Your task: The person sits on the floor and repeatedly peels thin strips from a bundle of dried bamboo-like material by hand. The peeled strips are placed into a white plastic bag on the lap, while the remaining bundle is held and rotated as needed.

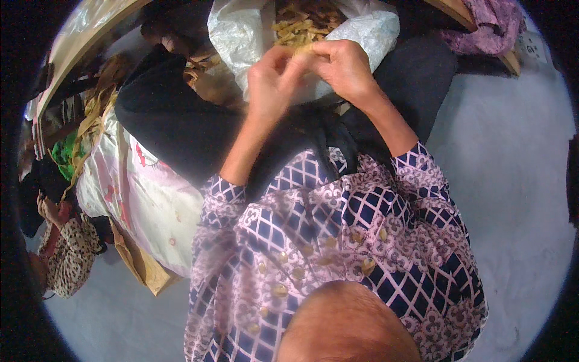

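Shirt (pixel 416 247) fills the near part, dark blue & pale pink w/ a diamond grid & curls. Grey floor (pixel 506 157) lies to the R of it. To the L is a big white sheet (pixel 163 211) w/ red & pink marks, & a brown card (pixel 142 262) pokes out by its low edge. Next come the legs (pixel 175 114), in black, bent out to both sides.

L hand (pixel 271 81) & R hand (pixel 345 66) meet just past the legs, over the near side of a white bag (pixel 238 27). Thumbs & fingers of both are pinched tight, tips together, on a small yellow bit (pixel 303 49). It's a bit blurry, so it's prob. a strip like the ones in the bag, but hard to be sure. The bit is up btwn the 2 hands, in front of the bag's wide mouth. In the bag is a pile of tan strips (pixel 304 27), all mixed up.

Off to the far L, a co-worker's spotted sleeve (pixel 72 256) & hand (pixel 51 211) show, w/ a green bag (pixel 63 154) near them. Far R, up top, a purple cloth (pixel 491 27) hangs on a wood edge (pixel 511 62).
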`<act>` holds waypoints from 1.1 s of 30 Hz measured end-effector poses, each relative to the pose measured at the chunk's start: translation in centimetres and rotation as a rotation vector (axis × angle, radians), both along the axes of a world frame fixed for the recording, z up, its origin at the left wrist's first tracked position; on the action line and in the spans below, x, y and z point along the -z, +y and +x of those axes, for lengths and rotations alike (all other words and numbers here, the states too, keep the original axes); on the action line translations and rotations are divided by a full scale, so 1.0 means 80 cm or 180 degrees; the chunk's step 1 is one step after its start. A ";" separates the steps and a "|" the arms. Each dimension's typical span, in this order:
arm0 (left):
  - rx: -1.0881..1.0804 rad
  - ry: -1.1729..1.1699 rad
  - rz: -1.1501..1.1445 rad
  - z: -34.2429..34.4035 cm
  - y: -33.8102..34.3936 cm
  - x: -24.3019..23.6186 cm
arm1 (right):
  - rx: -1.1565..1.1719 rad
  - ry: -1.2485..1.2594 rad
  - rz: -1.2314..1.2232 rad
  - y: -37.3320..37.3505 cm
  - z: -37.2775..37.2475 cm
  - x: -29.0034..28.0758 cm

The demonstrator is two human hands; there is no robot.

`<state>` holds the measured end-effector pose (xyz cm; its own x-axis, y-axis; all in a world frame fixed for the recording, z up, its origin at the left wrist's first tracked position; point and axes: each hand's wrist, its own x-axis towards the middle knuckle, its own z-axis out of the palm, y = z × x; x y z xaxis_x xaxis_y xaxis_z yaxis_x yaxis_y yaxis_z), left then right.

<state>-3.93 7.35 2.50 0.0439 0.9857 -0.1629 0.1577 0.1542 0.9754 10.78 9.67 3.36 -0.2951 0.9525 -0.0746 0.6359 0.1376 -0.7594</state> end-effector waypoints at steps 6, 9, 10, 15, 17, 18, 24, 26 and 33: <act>-0.0145 -0.0090 -0.0141 0.003 -0.002 0.016 | -0.0045 -0.0434 0.0729 -0.017 -0.013 0.003; -0.0280 -0.1307 -0.0761 0.004 -0.001 0.014 | 0.0342 0.0482 0.0526 -0.023 -0.009 0.001; -0.0351 -0.1766 -0.0988 0.005 -0.001 0.012 | 0.0542 0.0839 0.0371 -0.023 -0.009 -0.005; -0.0306 -0.2324 -0.1545 0.004 -0.010 -0.002 | 0.1497 0.2317 -0.0291 0.010 0.014 0.000; -0.0109 -0.1326 -0.1320 -0.003 -0.014 -0.007 | 0.1372 0.2301 -0.0541 0.008 0.012 0.004; 0.0038 -0.1397 -0.1361 -0.008 -0.012 -0.006 | 0.1306 0.2291 -0.0667 0.007 0.012 0.006; 0.0640 -0.2615 -0.1807 -0.019 -0.006 0.011 | 0.0558 0.2543 -0.1884 -0.015 -0.008 0.001; 0.0586 -0.2728 -0.1884 -0.017 -0.007 0.015 | 0.0771 0.2788 -0.1863 -0.011 -0.014 0.007; -0.0076 -0.2785 -0.2029 -0.005 -0.014 -0.007 | 0.1622 0.3329 -0.1800 -0.009 -0.012 -0.005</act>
